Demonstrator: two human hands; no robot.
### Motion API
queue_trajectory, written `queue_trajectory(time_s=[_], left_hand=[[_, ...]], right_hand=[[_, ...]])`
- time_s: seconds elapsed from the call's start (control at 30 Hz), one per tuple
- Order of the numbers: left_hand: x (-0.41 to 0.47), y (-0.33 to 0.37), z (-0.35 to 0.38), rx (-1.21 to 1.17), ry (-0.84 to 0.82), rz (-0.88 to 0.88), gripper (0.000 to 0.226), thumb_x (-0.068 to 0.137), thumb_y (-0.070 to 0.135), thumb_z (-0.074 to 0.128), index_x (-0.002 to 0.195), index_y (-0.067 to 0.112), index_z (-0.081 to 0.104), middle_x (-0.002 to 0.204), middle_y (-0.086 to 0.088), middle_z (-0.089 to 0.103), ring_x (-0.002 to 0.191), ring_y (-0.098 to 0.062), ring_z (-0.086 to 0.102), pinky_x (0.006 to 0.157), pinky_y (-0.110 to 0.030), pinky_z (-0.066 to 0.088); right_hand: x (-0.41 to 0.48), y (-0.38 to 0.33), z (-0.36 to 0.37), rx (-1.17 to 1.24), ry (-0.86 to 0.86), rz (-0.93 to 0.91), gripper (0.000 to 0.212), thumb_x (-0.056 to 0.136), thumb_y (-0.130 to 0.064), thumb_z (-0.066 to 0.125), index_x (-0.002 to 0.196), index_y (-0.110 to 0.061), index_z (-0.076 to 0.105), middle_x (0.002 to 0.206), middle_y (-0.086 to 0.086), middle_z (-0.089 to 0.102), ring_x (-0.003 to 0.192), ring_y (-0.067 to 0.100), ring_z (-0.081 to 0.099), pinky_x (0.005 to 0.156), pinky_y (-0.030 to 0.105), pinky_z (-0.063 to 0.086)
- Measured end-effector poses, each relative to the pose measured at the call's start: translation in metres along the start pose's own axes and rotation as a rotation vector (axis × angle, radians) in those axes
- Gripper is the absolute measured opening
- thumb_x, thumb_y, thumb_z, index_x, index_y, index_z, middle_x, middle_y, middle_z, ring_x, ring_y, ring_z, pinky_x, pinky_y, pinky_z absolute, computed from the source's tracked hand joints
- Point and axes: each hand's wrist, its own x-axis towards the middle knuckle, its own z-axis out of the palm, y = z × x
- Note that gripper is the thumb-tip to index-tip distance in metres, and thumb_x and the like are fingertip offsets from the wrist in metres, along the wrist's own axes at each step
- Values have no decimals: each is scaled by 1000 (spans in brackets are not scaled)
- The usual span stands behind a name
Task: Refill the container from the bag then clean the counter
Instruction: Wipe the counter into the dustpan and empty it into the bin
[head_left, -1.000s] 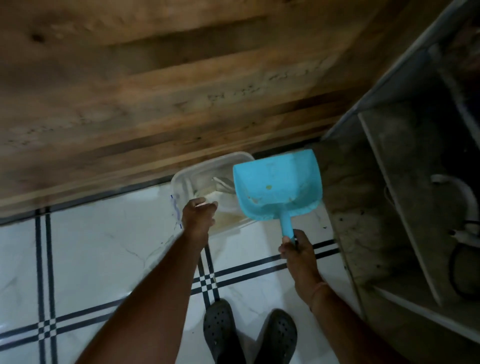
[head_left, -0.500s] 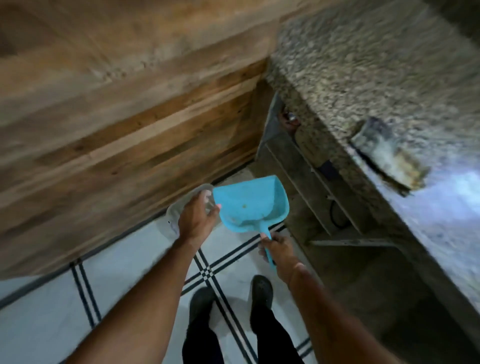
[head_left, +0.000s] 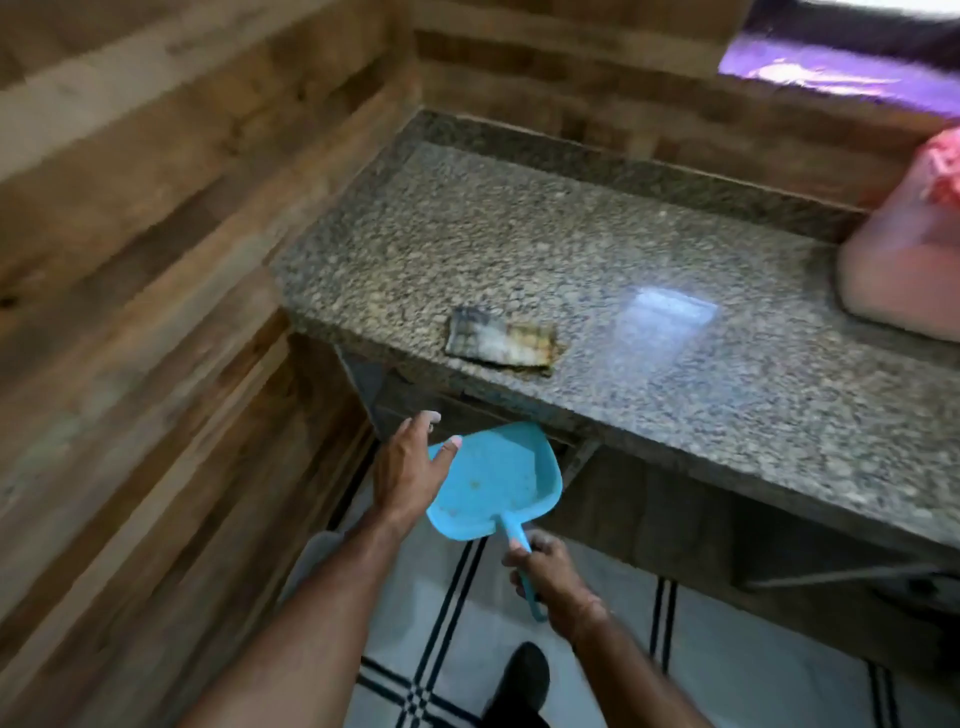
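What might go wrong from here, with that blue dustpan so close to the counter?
1. The right hand grips only the thin handle of the blue dustpan, which holds a few specks; a tilt might spill them on the tiled floor.
2. The pan's front lip sits just below the counter edge, so a careless lift may bump the stone.
3. The rag lies near that edge; a sweep by the left hand could knock it off.

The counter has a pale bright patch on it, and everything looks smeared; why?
Head view: the patch on the granite counter is glare, probably reflected light; motion blur smears the pink object and wood wall; the blue dustpan is sharper.
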Motion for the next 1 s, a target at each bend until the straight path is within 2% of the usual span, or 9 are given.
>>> queue_trajectory(time_s=[0.2,0.33,0.53,0.6,0.67,0.73,0.83,0.9,1.0], left_hand=[[72,70,24,112,-107,136,50,94,47,64,133,17,56,129,-6,60,116,-26,57,88,-35,49],[132,99,45,260,-142,191,57,92,40,70,138,16,49,136,-8,55,121,-25,53,99,-43,48],[211,105,70,587,-324,274,72,102,30,54,162,18,15,167,-7,24,153,-28,22,120,-54,19],[225,104,74,683,-352,288,79,97,41,61,160,17,19,162,-11,32,148,-30,30,117,-54,22],[231,103,76,744,-314,300,75,88,53,68,146,15,40,141,-13,51,128,-30,46,108,-49,32],[233,102,72,721,-296,285,57,84,55,71,123,16,58,120,-9,61,113,-28,51,100,-45,34],[232,102,61,591,-311,271,43,87,58,66,101,18,60,101,-7,64,95,-24,55,95,-41,35],[229,105,53,404,-336,220,47,88,55,68,111,16,58,105,-7,66,92,-24,59,91,-37,44],[222,108,38,18,-450,180,71,87,43,75,146,27,39,145,-13,56,114,-29,63,97,-49,53]], right_hand=[[23,-14,-50,43,53,-26,9,99,-12,55,99,-6,62,82,7,63,62,13,50,54,23,42],[47,-21,-67,21,66,-17,15,98,-12,56,108,-4,64,81,3,64,64,12,51,53,20,43],[79,-19,-71,43,79,2,13,101,-20,56,104,-10,65,87,4,68,71,14,55,58,21,46],[85,-17,-69,48,92,25,13,101,-20,56,101,-12,66,87,4,68,71,14,56,59,21,46],[87,-16,-64,64,92,41,14,101,-22,57,103,-12,66,89,4,69,73,14,56,62,21,48],[87,-18,-58,77,95,57,18,101,-23,57,109,-10,66,91,4,69,74,13,57,65,22,49],[84,-25,-51,78,117,68,21,101,-22,56,115,-7,64,93,6,68,75,13,57,66,23,49],[81,-28,-48,78,124,66,20,101,-22,56,114,-9,64,98,9,69,77,13,58,66,23,49],[76,-35,-45,75,141,58,15,100,-25,57,108,-15,65,110,14,71,83,15,60,71,25,51]])
